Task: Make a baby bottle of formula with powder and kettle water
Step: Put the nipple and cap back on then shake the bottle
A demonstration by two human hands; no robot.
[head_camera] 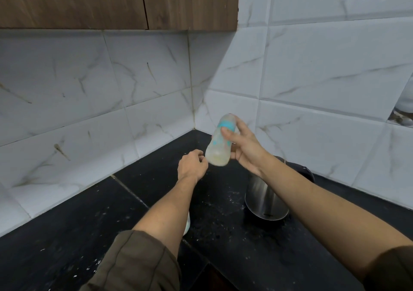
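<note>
Shaking step, I'd judge: your right hand [242, 150] grips the capped baby bottle [220, 147], tilted above the desk [89, 212]; left hand [192, 164] loosely curled, empty, just beside its base; next: shake until contents look even.

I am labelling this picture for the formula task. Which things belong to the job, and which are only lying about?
For the job: baby bottle, gripped by the right hand; left hand near its base; steel kettle on the counter.
Lying about: wall tiles; wooden cabinets; a pale object mostly hidden behind the left forearm, unidentifiable.
</note>
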